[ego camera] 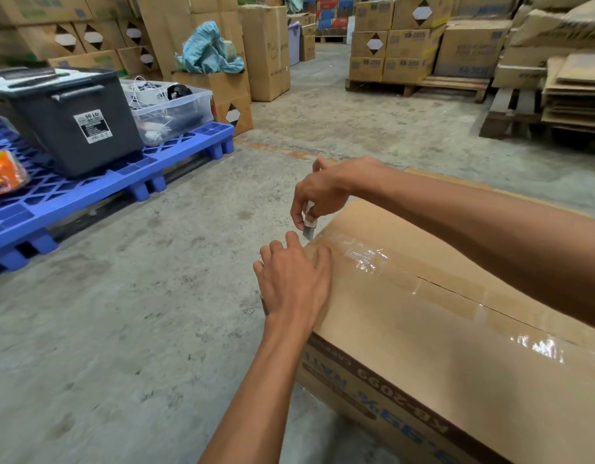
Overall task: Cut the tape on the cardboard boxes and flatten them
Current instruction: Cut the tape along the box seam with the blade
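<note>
A large brown cardboard box (440,346) lies on the concrete floor at the lower right, blue print on its near side. Clear tape (366,259) runs along the seam of its top flaps. My right hand (319,192) is shut on a small utility knife (310,226), blade pointing down at the far left end of the taped seam. My left hand (292,279) rests flat on the box's left top edge just below the blade, fingers spread over the corner.
A blue plastic pallet (98,185) at left carries a dark grey 50-litre bin (68,122) and a clear tub (169,108) of cables. Stacked cartons (393,45) on wooden pallets stand behind and at right, flattened cardboard (573,92) piled far right. Bare concrete floor (139,313) lies between.
</note>
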